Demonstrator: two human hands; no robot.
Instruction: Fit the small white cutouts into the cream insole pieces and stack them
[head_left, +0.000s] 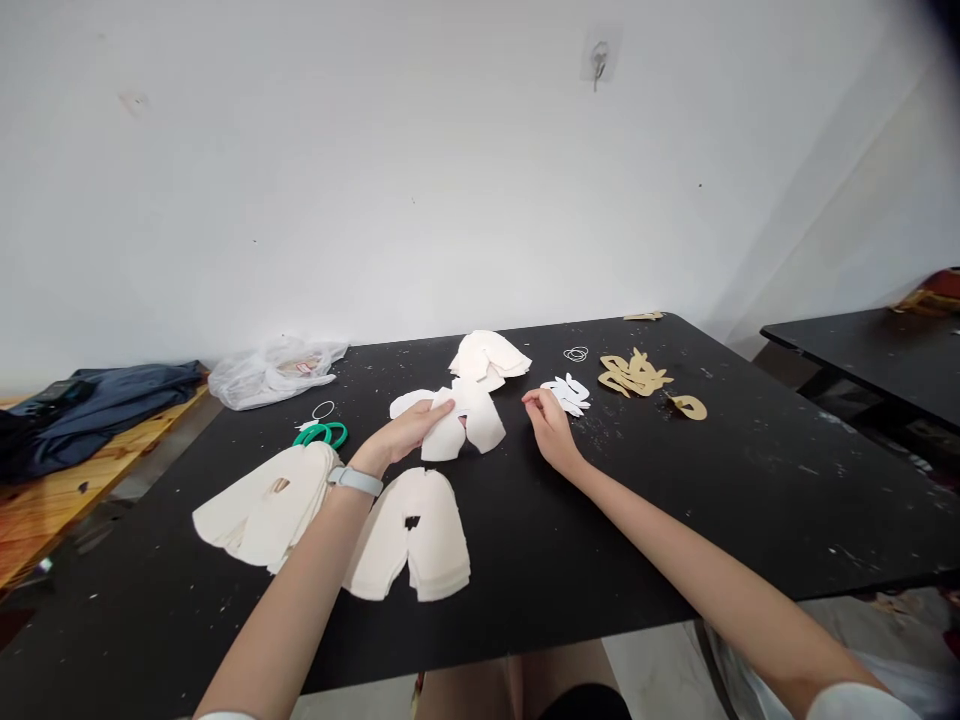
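On the long black tabletop (pixel 600 560), most fingers of the left hand (pixel 405 432) lie hidden beneath a white, arch-shaped, notched sheet (pixel 484 425); whether the right hand (pixel 551 425) pinches anything is too small to tell. Toward the tabletop's left end, the left forearm (pixel 304 590) partly covers a fanned stack of cream, slotted sheets (pixel 251 505). Beyond its right end, a second black table (pixel 862 350) is cut off by the picture's edge.

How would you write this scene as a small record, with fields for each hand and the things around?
Left hand: holds a white cutout; pale wristband on
Right hand: fingertips drawn together, near small white pieces
Surface: black table
Cream stacks: left stack, front stack, back stack
Far right: tan pieces
Far left: plastic bag, green loops
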